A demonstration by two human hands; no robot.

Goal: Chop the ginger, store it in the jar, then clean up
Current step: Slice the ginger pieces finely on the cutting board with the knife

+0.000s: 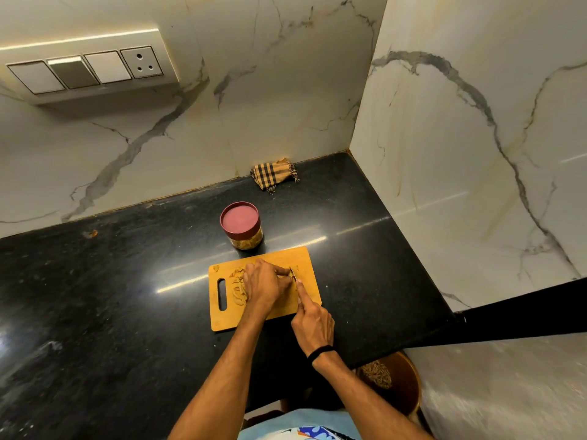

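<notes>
A wooden cutting board [305, 258] lies on the black counter. Cut ginger pieces [237, 289] are piled on its left half. My left hand [265, 282] presses down on a ginger piece in the middle of the board, mostly hiding it. My right hand [313, 319] grips a knife [293, 274] whose blade rests right beside my left fingertips; the handle is hidden in my fist. Just behind the board stands a clear jar [242, 226] with a maroon lid on, holding some ginger.
A checked cloth [273, 175] lies crumpled at the back wall. The marble side wall [460, 185] closes off the right. A brown round bin [403, 382] with scraps stands below the counter edge. A switch panel [85, 69] is on the wall.
</notes>
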